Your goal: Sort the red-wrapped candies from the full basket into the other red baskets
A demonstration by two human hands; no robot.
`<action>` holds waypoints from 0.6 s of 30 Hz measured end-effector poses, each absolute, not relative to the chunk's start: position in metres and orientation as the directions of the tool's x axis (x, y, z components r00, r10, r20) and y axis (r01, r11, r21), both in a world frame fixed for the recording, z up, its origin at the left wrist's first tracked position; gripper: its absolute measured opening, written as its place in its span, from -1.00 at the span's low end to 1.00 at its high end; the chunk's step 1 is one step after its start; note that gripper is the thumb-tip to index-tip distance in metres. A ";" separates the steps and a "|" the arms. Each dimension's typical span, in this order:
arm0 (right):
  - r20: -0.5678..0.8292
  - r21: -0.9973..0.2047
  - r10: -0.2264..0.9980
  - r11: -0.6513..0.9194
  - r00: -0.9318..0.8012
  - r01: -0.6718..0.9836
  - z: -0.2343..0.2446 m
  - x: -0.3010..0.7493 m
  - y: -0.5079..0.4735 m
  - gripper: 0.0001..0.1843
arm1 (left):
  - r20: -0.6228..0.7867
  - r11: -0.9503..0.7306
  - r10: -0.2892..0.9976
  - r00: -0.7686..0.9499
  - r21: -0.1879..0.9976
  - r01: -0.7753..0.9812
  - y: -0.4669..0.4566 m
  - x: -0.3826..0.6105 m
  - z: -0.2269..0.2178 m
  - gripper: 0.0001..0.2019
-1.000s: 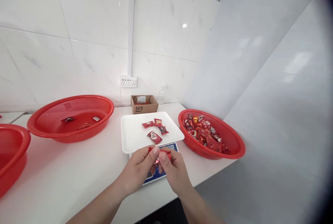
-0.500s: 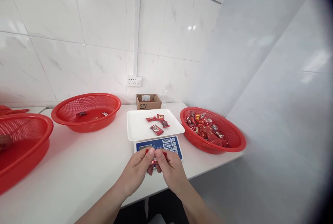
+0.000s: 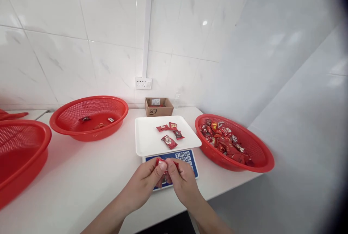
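My left hand (image 3: 145, 183) and my right hand (image 3: 182, 181) meet over the front of a blue keypad scale (image 3: 187, 157). Both pinch a small red candy wrapper (image 3: 160, 162) between their fingertips. On the scale's white tray (image 3: 148, 139) lie several red wrapped candies (image 3: 169, 141). To the right stands a red basket (image 3: 261, 157) holding a heap of red wrapped candies (image 3: 224, 140).
A red mesh basket (image 3: 89, 134) at the back left holds a few small packets. Another red basket (image 3: 24, 150) is cut off at the far left. A small cardboard box (image 3: 159, 107) sits against the tiled wall under a socket (image 3: 143, 83). The white counter ends just before me.
The view has shifted a little, so the scale and baskets sit further right and nearer. My hands stay together on the red wrapper in front of the scale.
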State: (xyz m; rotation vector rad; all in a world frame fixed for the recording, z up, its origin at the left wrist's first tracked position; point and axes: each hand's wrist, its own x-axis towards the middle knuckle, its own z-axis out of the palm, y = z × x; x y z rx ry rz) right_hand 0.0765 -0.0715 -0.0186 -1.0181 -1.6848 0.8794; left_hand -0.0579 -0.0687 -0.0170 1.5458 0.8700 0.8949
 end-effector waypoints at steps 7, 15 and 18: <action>0.239 -0.943 0.874 0.312 -0.424 0.112 -0.013 0.072 -0.039 -0.49 | 0.077 -0.105 0.875 0.479 0.994 0.033 -0.046 -0.080 -0.004 -0.60; 0.205 -0.931 0.848 0.324 -0.489 0.171 -0.006 0.076 -0.008 -0.56 | 0.041 -0.123 0.911 0.411 0.976 0.177 -0.023 -0.079 0.004 -0.60; 0.233 -0.874 0.845 0.399 -0.481 0.278 -0.005 0.085 0.004 -0.56 | 0.047 -0.153 0.926 0.374 0.954 0.258 -0.015 -0.073 0.006 -0.59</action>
